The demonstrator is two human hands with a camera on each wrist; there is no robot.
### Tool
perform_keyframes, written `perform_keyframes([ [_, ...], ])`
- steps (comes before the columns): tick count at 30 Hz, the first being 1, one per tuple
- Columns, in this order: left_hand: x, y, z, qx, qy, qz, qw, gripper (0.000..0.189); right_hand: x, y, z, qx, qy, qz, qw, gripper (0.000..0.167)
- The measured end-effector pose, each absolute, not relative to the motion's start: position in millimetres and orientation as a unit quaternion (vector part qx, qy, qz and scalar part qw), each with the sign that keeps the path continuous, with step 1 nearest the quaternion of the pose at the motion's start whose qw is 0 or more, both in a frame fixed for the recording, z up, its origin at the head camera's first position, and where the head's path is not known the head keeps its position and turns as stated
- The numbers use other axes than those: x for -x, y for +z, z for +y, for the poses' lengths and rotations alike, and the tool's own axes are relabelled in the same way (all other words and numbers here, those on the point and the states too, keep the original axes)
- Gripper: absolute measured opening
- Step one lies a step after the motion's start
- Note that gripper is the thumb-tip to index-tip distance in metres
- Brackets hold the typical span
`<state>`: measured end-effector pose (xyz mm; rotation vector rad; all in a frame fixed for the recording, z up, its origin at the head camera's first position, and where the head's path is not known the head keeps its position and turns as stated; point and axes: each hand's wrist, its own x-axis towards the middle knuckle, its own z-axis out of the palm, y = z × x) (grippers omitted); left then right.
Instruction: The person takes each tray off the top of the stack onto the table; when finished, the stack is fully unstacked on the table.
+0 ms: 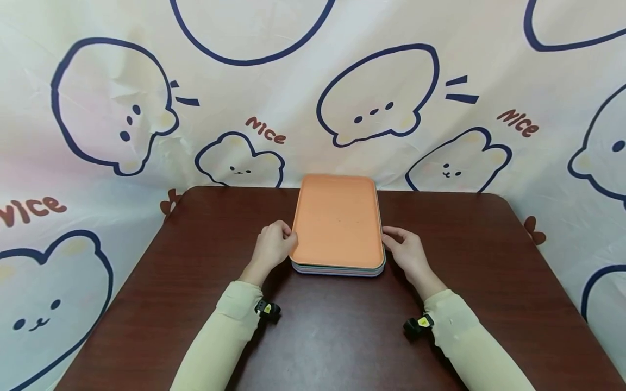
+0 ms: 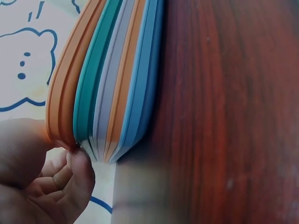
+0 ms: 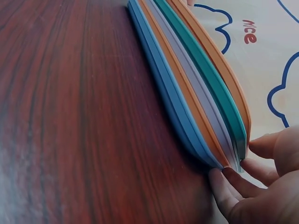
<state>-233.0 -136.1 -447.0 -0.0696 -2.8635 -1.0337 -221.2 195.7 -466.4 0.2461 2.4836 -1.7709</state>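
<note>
A stack of rounded-corner trays lies on the table, with an orange tray [image 1: 338, 222] on top. Below its rim come a green tray [image 2: 85, 105], a lavender tray [image 2: 103, 100], another orange tray [image 2: 120, 95] and blue at the bottom [image 2: 138, 98]. At the stack's left side, my left hand [image 1: 275, 245] pinches the top orange tray's rim, thumb above and a fingertip beneath. My right hand [image 1: 407, 253] touches the right side; its fingertips [image 3: 218, 177] rest along the edges of several trays, the thumb near the top orange rim. No pinch shows there.
The dark brown wooden table [image 1: 337, 331] extends around the stack. Behind it hangs a pale cloth [image 1: 293, 98] with cartoon bear outlines, close to the stack's far edge. Black wrist cameras [image 1: 268, 310] sit on both sleeves.
</note>
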Motion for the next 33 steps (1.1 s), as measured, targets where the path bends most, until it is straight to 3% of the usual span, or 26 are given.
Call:
perform_keyframes([
  [8,234.8,-445.5,-148.3,0.003,-0.379,-0.925,0.034,0.03,223.4,-467.1,196.3,-0.074,-0.563,0.822,0.04,0.041],
  [22,235.4,-454.9,-176.1,-0.051,-0.433,-0.894,0.106,0.029,222.2,-468.7,200.8,-0.069,-0.556,0.827,0.052,0.043],
  [33,233.2,-454.6,-215.9,-0.075,-0.462,-0.876,0.118,0.029,222.5,-470.0,200.6,-0.07,-0.557,0.826,0.052,0.042],
])
